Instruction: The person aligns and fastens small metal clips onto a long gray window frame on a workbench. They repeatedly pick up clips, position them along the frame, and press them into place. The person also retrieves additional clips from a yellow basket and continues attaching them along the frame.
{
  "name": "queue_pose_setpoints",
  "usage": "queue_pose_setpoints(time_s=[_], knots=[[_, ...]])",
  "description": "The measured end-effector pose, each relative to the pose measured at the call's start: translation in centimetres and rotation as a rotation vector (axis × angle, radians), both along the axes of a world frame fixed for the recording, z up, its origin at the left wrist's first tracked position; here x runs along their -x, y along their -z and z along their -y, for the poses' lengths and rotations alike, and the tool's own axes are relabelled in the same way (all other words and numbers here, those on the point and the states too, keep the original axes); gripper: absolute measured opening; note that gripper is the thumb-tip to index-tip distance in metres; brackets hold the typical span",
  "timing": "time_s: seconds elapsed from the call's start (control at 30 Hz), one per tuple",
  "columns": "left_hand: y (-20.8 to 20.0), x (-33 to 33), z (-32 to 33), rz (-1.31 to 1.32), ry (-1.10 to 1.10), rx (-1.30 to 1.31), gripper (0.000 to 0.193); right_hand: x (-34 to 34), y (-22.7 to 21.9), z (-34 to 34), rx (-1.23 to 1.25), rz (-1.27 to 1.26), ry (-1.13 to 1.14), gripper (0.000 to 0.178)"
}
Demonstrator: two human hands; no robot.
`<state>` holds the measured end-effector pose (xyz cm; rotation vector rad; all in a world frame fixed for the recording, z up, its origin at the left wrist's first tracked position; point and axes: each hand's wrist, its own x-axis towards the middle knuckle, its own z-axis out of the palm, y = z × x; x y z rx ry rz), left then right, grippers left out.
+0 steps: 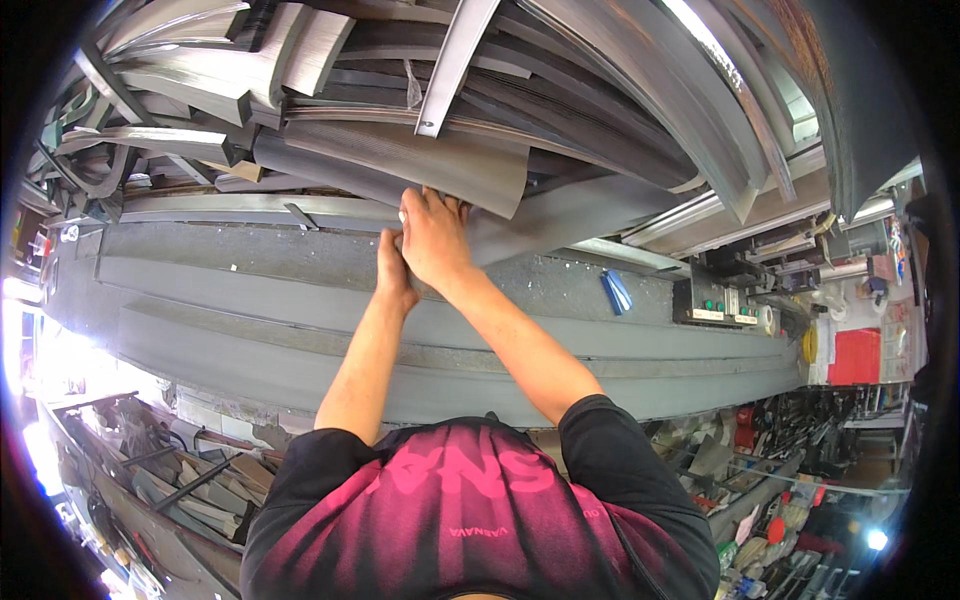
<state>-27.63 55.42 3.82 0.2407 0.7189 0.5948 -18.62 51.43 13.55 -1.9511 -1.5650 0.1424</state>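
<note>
Both my hands meet at the front of a rack, just above the workbench. My right hand (435,235) is closed, its fingers curled over a dark grey flexible sheet (570,212) that stretches to the right. Just below and left of it, my left hand (394,270) is closed on the same sheet, thumb upward; most of its fingers are hidden. A curled brownish-grey sheet (430,165) droops from the rack directly above my knuckles. The part of the grey sheet inside my grip is mostly covered by my hands.
Stacked sheets and strips (560,110) fill the rack beyond, with a metal bracket (455,70) in front. Long grey strips (250,345) lie along the workbench (330,250). A blue object (616,292) and a control box with green buttons (712,303) are to the right.
</note>
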Motion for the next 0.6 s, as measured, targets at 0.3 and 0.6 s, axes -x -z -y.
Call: queue_pose_setpoints(time_s=[0.3, 0.6], knots=[[-2.5, -3.4, -3.9, -0.009, -0.277, -0.033, 0.067, -3.2, -1.9, 3.2, -0.245, -0.212, -0.104, 0.014], [-5.9, -5.1, -6.3, -0.145, -0.187, -0.163, 0.066, -3.9, 8.8, 13.2, -0.565, -0.781, 0.600, 0.016]])
